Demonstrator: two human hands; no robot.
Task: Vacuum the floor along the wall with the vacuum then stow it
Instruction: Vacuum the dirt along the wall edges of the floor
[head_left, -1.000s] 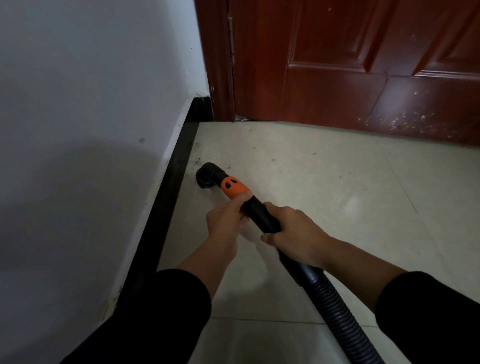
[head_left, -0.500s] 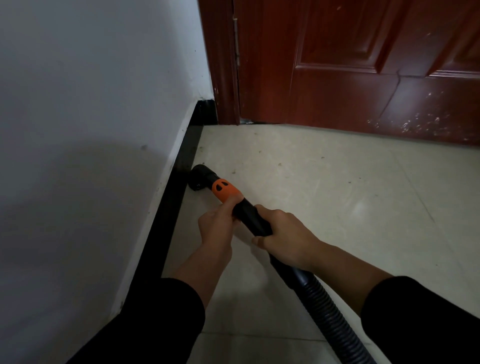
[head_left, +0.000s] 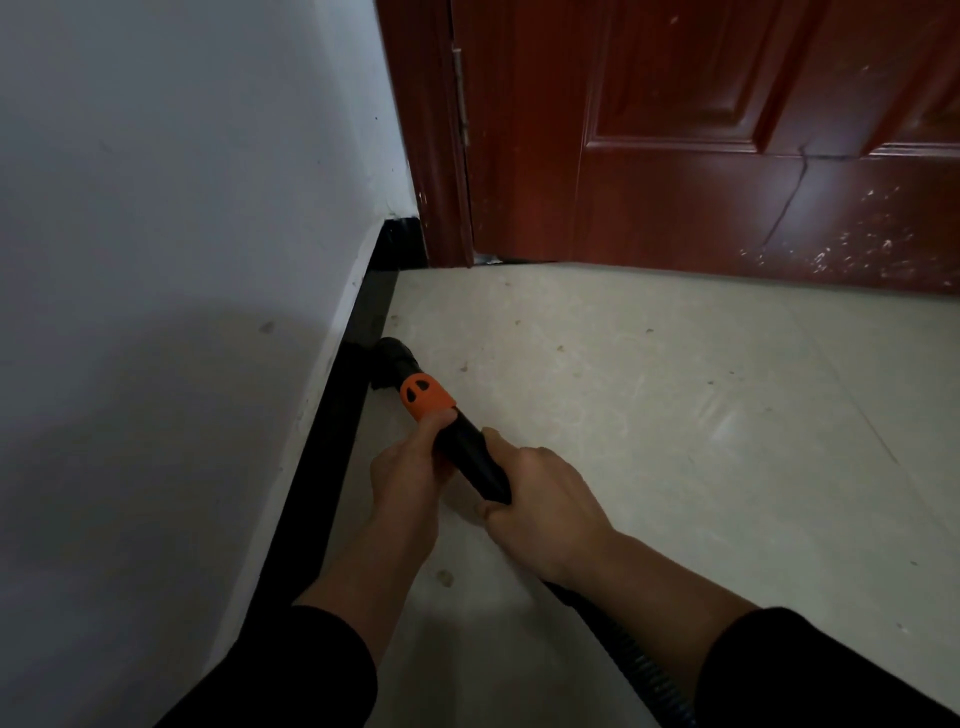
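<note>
Left grip (head_left: 410, 478) and right grip (head_left: 540, 504) both clench the vacuum wand (head_left: 467, 457), its nozzle (head_left: 392, 358) on the floor (head_left: 675, 441) hard by the black skirting (head_left: 332, 431) — specks (head_left: 462, 368) lie ahead toward the door (head_left: 727, 156), so I judge vacuuming unfinished — stowing not yet begun.

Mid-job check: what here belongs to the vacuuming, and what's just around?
Job: vacuum wand, gripped by left hand and right hand; hose; floor; skirting along the wall.
Just around: door; door frame; hinge.
</note>
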